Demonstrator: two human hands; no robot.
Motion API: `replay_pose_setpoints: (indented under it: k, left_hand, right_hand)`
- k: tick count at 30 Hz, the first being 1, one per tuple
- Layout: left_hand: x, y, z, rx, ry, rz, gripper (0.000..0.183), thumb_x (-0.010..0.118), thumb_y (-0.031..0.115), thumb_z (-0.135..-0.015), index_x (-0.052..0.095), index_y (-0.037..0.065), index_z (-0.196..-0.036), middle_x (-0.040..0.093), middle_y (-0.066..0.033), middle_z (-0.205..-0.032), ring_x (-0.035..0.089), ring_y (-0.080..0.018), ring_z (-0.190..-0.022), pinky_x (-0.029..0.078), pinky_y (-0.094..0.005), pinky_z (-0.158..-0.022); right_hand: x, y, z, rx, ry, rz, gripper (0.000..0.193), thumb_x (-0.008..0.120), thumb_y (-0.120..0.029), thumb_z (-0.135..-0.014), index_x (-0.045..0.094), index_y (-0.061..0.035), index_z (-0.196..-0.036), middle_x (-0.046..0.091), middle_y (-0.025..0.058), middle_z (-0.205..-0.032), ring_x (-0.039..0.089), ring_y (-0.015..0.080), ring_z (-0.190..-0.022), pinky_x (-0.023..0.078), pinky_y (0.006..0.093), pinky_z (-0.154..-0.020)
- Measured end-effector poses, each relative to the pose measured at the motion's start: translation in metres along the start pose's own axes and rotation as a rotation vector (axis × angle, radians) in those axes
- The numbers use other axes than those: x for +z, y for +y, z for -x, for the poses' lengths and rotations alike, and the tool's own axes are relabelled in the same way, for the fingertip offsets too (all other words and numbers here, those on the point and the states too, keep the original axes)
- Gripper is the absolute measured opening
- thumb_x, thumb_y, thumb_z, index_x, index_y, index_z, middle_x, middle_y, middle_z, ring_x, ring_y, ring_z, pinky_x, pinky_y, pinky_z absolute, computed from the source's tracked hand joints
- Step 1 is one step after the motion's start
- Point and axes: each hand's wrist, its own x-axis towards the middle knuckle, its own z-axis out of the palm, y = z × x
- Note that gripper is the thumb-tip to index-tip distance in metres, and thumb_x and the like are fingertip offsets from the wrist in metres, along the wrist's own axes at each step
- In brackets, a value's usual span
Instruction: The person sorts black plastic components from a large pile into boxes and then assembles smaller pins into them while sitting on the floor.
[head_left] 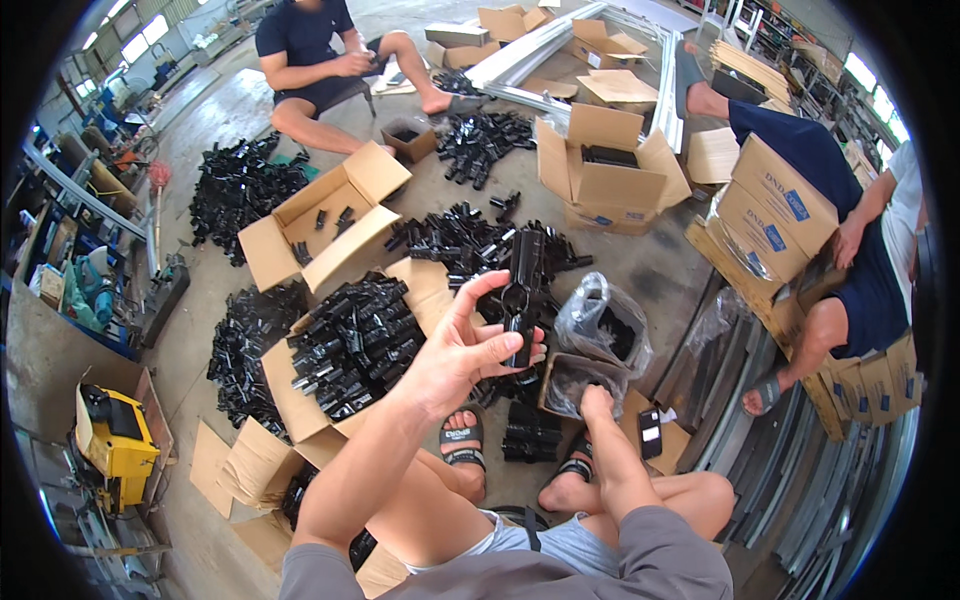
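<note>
My left hand [463, 352] is raised in front of me, its fingers closed around a glossy black tubular fitting [526, 262] held upright. Low beside my feet, my right hand [597, 402] reaches into a small cardboard box [549, 398] lined with clear plastic; its fingers are hidden, and so is whatever they touch. Just behind that box stands a clear plastic bag [575, 325] with dark small pieces inside. Several more black fittings [530, 432] lie on the floor between my sandalled feet. To my left, an opened carton holds neatly stacked black fittings [360, 345].
Loose black fittings [470, 240] heap up ahead. An open carton [270, 250] contains a few. A seated person [310, 60] works at far left; another person [850, 230] sits at right beside cartons [770, 210]. A phone [651, 433] lies near my right arm, with metal strips [720, 400] beyond.
</note>
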Motion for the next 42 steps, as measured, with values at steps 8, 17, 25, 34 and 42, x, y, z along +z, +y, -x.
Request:
replay_pose_setpoints:
  k: [8,17,25,34,42]
  left_hand:
    - [0.003,0.001,-0.011,-0.001,0.025,-0.032,0.080,0.078,0.006,-0.092,0.034,0.023,-0.157,0.072,-0.0224,-0.120,0.073,-0.0328,-0.109,0.059,-0.0501,-0.100]
    - [0.010,0.002,-0.015,-0.023,0.068,-0.117,0.079,0.077,0.006,-0.093,0.034,0.023,-0.157,0.073,-0.0204,-0.120,0.073,-0.0303,-0.110,0.059,-0.0477,-0.098]
    - [0.008,0.005,-0.009,-0.019,0.093,-0.141,0.079,0.076,0.004,-0.093,0.033,0.020,-0.158,0.071,-0.0221,-0.121,0.073,-0.0309,-0.110,0.059,-0.0470,-0.099]
    - [0.012,-0.006,-0.014,0.059,0.063,-0.195,0.077,0.077,0.004,-0.093,0.036,0.020,-0.156,0.074,-0.0204,-0.118,0.075,-0.0277,-0.106,0.060,-0.0417,-0.096]
    - [0.022,-0.011,-0.005,0.139,0.003,-0.254,0.076,0.077,0.004,-0.093,0.036,0.017,-0.156,0.074,-0.0198,-0.117,0.074,-0.0249,-0.106,0.059,-0.0377,-0.096]
  right_hand:
    - [-0.012,0.016,0.002,-0.050,-0.007,0.038,0.028,0.058,-0.011,-0.095,0.078,-0.0011,-0.110,0.074,0.0237,-0.119,0.072,0.0399,-0.112,0.059,0.0490,-0.095]
    - [-0.002,0.015,-0.003,-0.154,0.034,0.068,0.023,0.063,-0.006,-0.086,0.079,0.0007,-0.101,0.075,0.0255,-0.111,0.073,0.0428,-0.105,0.060,0.0512,-0.090]
    - [-0.025,-0.003,0.017,-0.082,0.120,-0.052,0.023,0.065,-0.009,-0.087,0.077,-0.0014,-0.105,0.075,0.0248,-0.108,0.073,0.0421,-0.105,0.059,0.0494,-0.092]
    - [-0.201,-0.101,0.115,-0.317,0.302,-1.542,0.022,0.059,-0.015,-0.108,0.068,0.0024,-0.118,0.076,0.0140,-0.108,0.074,0.0188,-0.091,0.059,0.0298,-0.078]
    - [-0.311,-0.165,0.199,-0.750,0.586,-1.447,0.019,0.067,-0.007,-0.102,0.069,0.0025,-0.118,0.077,0.0099,-0.112,0.071,0.0118,-0.097,0.057,0.0262,-0.085]
